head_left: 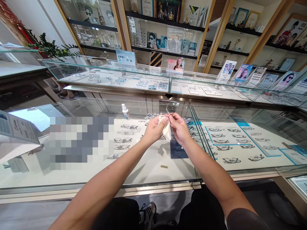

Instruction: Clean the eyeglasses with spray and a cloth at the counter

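Both my hands meet above the glass counter near the middle of the head view. My left hand (154, 128) is closed on a cream cloth (166, 131), which hangs down between the hands. Fingers of my right hand (178, 127) pinch a pair of glasses at the cloth's edge. One clear lens of the glasses (172, 108) stands up above my fingertips; the rest is hidden by the cloth and fingers. A small white spray bottle (125, 111) stands upright on the glass, left of my hands.
Rows of glasses (122, 140) lie inside the glass counter (144, 179), with more at the right (231, 160). A folded sign (19, 131) stands at the far left. Behind are another display case (115, 87) and shelves (165, 20).
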### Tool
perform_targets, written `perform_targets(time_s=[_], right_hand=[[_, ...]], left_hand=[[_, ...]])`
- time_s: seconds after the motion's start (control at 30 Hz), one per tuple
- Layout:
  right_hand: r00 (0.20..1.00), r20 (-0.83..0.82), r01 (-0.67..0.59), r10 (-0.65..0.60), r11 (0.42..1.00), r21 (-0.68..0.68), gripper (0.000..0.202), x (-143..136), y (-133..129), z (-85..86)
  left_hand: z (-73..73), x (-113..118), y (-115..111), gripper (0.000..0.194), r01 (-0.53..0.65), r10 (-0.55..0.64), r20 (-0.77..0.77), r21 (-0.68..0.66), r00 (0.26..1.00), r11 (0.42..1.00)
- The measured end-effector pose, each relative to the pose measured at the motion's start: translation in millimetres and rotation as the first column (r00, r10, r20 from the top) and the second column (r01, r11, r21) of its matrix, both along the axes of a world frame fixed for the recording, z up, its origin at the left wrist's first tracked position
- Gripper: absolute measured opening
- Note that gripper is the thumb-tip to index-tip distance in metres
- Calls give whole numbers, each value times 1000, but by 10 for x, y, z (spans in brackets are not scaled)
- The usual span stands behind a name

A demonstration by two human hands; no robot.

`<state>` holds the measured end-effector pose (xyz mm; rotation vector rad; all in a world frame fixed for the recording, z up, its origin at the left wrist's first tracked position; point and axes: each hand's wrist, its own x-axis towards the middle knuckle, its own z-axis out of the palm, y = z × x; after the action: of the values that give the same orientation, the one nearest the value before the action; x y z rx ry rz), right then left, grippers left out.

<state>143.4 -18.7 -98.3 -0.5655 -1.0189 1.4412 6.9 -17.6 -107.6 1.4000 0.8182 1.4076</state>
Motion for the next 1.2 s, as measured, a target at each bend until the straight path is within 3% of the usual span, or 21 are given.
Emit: perform_targets(time_s=[0.1, 0.3, 0.37, 0.6, 0.8, 0.93, 1.07, 1.2], right_hand=[[1000, 19, 8, -9, 1000, 29, 33, 5, -4, -3], [999, -18, 35, -35, 999, 8, 29, 98, 57, 6], [999, -5, 54, -54, 999, 4, 31, 95, 63, 1], [996, 61, 54, -60, 995, 89, 29, 6, 5, -49], [991, 74, 99, -108, 989, 106, 27, 118, 35, 22], [976, 46, 202, -211, 968, 146, 25, 264, 117, 86], [938, 85, 306, -335, 920, 247, 20, 339, 167, 84], [853, 209, 373, -479, 838, 398, 19, 270, 100, 58]], left_hand=[[-10, -13, 28, 63, -38, 38, -15, -11, 999, 999], [78, -111, 45, 68, 206, -209, -35, -66, 977, 976], [91, -106, 34, 70, 227, -229, -35, -65, 973, 972], [22, -1, 22, 58, -21, 22, 6, -16, 1000, 1000], [1, 3, 77, 67, 22, -16, 55, -108, 998, 994], [-28, -111, 208, 63, -40, 63, 123, -183, 990, 982], [20, -153, 180, 60, -130, 134, 88, -56, 987, 990], [81, -33, -51, 61, -53, 68, -108, 131, 992, 990]])
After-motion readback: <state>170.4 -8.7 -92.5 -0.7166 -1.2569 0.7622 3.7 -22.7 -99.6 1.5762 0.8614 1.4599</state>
